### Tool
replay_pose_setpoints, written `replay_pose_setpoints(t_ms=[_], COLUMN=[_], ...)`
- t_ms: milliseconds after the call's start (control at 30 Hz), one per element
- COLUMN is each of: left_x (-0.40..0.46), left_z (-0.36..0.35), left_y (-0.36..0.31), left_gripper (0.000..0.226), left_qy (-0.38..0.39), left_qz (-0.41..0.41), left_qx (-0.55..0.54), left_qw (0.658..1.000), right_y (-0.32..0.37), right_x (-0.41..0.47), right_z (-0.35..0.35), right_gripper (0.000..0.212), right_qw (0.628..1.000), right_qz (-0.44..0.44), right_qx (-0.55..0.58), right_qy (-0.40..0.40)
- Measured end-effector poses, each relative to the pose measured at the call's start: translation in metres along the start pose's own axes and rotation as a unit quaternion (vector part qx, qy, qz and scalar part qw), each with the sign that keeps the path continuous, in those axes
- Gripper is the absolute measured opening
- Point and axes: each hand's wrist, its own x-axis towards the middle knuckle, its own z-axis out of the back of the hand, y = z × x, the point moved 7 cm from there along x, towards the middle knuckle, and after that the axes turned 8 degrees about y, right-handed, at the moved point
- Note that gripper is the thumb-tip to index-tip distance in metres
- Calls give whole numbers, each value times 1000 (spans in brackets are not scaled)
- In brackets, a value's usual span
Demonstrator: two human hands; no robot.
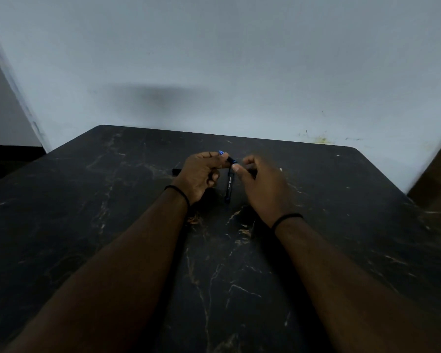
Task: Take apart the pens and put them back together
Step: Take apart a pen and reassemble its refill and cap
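My left hand pinches a short black pen piece with a blue end between thumb and fingertips. Just below that piece, a black pen barrel with pale lettering hangs down toward the table, its blue tip lowest. My right hand has its thumb pressed against the barrel's top end, fingers curled. The short piece and the barrel's top meet or nearly meet between my two thumbs; I cannot tell whether they are joined. Both hands hover just above the black marbled table.
A black pen part lies on the table, partly hidden behind my left hand. Another dark piece shows past my right fingers. A pale wall stands behind the table's far edge. Brown furniture borders the right side.
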Motion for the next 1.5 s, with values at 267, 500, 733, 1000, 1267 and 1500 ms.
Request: replay_pose_setpoints(t_ms=[267, 500, 733, 1000, 1267, 1500], left_x=[2, 2, 1, 2, 1, 2], left_z=[5, 3, 1, 6, 3, 3], left_y=[3, 2, -1, 3, 2, 3], left_gripper=[11, 9, 11, 13, 12, 10], left_qy=[-1, -5, -16, -19, -19, -18], left_qz=[3, -3, -5, 6, 8, 5], left_qx=[3, -14, -21, -26, -30, -28], left_qw=[1000, 1000, 1000, 999, 999, 999], right_y=[-6, -2, 3, 1, 2, 2], right_x=[1, 1, -1, -1, 1, 1], right_z=[-2, -3, 4, -1, -3, -4], right_gripper=[16, 17, 11, 15, 16, 24], right_qw=[1000, 1000, 999, 1000, 999, 997], right_qz=[-11, -10, 15, -17, -23, -17], right_qx=[-6, -20, -28, -12, -31, -75], right_qy=[3, 4, -5, 8, 17, 30])
